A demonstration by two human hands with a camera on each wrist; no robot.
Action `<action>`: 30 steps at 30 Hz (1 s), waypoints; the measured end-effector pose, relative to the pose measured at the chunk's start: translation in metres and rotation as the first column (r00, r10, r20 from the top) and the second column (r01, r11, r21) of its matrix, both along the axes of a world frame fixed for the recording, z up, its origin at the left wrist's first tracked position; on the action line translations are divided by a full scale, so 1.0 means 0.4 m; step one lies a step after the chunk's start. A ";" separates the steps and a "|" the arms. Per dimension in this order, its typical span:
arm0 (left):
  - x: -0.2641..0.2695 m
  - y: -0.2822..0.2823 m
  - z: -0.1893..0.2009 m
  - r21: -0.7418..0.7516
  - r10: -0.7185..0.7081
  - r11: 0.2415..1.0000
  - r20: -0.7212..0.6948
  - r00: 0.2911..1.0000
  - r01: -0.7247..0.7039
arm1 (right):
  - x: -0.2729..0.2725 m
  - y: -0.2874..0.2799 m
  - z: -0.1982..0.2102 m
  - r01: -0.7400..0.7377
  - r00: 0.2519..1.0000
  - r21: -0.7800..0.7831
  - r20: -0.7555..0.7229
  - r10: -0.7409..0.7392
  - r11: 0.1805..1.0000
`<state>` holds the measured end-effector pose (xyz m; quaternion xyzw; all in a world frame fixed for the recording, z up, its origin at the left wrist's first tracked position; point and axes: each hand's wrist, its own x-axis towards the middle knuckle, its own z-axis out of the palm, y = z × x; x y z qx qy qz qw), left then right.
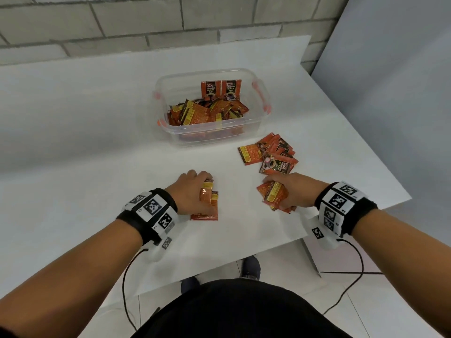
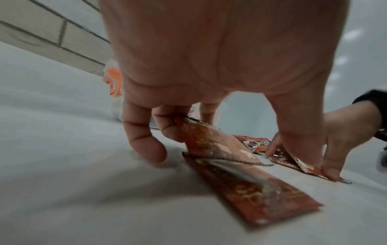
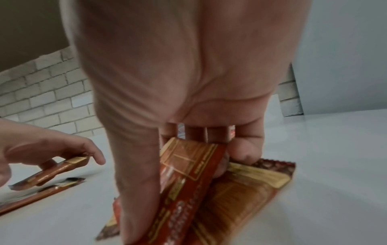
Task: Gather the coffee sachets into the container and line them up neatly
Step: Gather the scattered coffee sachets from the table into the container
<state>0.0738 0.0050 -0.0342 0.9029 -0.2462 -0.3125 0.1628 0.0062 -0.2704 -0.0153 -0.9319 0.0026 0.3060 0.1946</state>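
Left hand [image 1: 192,189] was palm down over the table [image 1: 97,142], fingers [image 2: 144,132] curled narrow and pinching one sachet [image 2: 211,140] by its upper edge between thumb and fingertips. That sachet was tilted, far end raised toward the knuckles, near edge down on a second sachet [image 1: 205,217] lying flat under the heel of the hand. Flat one's long axis ran left-right in the head view.

Right hand [image 1: 292,191] was also palm down, thumb [image 3: 136,190] on one side and curled fingers on the other, gripping a small bunch of sachets [image 1: 274,196]. Top one [image 3: 188,182] was bowed up between thumb and fingers, long axis running away from the wrist. At least one more [image 3: 240,199] sat flat beneath it on the table, splayed at an angle. Exact count in the bunch could not be told.

Just beyond the right fingertips: a loose pile [image 1: 271,152] of sachets flat on the table, overlapping, pointing different ways.

Farther, beyond both hands' fingertips: clear container [image 1: 251,128] with orange clips. Inside, a jumbled heap [image 1: 207,113] of sachets, and two sachets [image 1: 220,87] upright side by side against the far wall, faces toward the camera.
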 end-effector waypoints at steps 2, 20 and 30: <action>-0.006 0.001 0.000 0.050 -0.057 0.997 -0.001 0.998 0.057 | 0.006 0.010 -0.006 -0.041 0.998 -0.028 0.045 0.042 0.999; 0.018 -0.085 0.006 0.117 -0.113 0.987 -0.011 0.993 0.114 | -0.023 0.007 0.005 0.105 0.985 0.139 0.125 -0.123 0.985; 0.090 -0.303 0.040 -0.188 -0.034 0.982 0.013 0.999 0.036 | -0.037 -0.090 0.011 0.492 0.869 0.056 0.027 -0.494 0.869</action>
